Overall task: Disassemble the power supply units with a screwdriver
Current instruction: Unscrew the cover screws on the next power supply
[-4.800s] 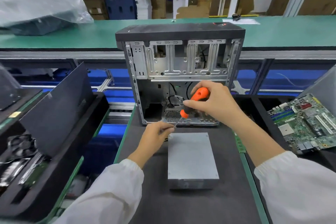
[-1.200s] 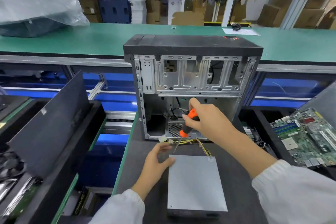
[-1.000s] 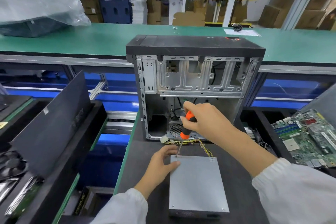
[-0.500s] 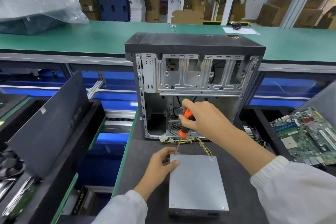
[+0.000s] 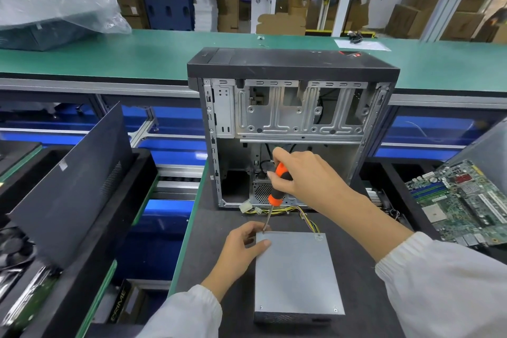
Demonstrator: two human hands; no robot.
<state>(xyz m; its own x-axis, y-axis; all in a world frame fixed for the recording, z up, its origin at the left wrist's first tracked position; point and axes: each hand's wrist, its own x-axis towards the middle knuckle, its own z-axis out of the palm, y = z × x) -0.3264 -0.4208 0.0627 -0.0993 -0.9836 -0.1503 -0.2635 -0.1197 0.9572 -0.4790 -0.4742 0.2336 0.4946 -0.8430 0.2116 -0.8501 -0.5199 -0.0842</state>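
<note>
Screwdriver (image 5: 277, 184) tip behind left hand (image 5: 241, 248)

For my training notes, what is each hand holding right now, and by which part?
Right hand grips the screwdriver by its orange handle. Left hand holds the power supply unit at its far left corner.
</note>
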